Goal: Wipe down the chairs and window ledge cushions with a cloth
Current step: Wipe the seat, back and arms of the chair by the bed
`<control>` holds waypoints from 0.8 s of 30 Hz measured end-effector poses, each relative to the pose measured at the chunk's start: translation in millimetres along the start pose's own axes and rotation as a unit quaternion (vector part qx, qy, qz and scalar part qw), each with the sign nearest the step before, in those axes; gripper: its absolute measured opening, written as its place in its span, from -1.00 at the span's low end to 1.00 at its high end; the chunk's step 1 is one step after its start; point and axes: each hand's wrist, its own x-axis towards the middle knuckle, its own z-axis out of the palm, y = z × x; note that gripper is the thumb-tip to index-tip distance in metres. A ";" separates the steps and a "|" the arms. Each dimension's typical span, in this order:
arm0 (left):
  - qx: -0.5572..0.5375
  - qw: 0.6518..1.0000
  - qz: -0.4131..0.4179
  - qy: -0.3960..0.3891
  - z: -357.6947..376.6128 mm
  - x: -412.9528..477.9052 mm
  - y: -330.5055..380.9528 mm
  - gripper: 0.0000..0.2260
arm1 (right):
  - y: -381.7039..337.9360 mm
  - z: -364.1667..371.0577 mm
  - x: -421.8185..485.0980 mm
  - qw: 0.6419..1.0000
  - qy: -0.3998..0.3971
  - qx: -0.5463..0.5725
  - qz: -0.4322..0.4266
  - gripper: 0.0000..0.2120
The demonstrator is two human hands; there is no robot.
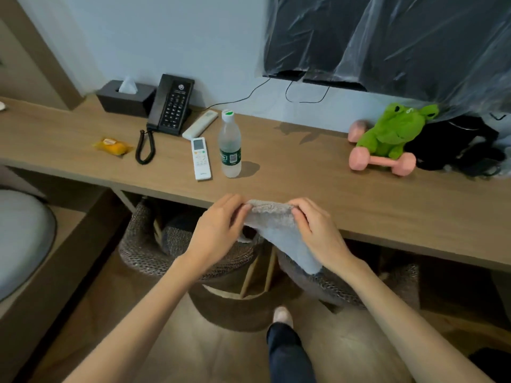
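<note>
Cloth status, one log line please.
cloth: held up by both hands | left hand: pinching top edge | right hand: pinching top edge | woven chairs: under desk, untouched

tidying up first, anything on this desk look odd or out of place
Yes: pink dumbbells and a green frog plush sit at the desk's right end, and the wall-mounted screen is draped in clear plastic. Nothing looks spilled.
</note>
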 end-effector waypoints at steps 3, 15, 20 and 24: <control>-0.047 0.998 -0.030 -0.036 -30.5 -54.7 -18.1 -0.85 | -43.5 38.7 -36.2 0.999 0.019 0.045 0.022 -0.88; -0.276 0.911 -0.301 -0.051 -98.8 -179.1 -65.6 -0.91 | -144.7 133.1 -112.2 0.904 -0.091 0.372 0.192 -0.64; -0.285 0.910 -0.276 -0.122 -94.7 -186.9 -79.0 -0.83 | -134.3 151.0 -114.6 0.883 -0.041 0.409 0.225 -0.54; -0.152 0.944 -0.239 -0.168 -92.5 -185.1 -103.3 -0.75 | -106.5 155.2 -104.5 0.948 0.040 0.258 0.180 -0.59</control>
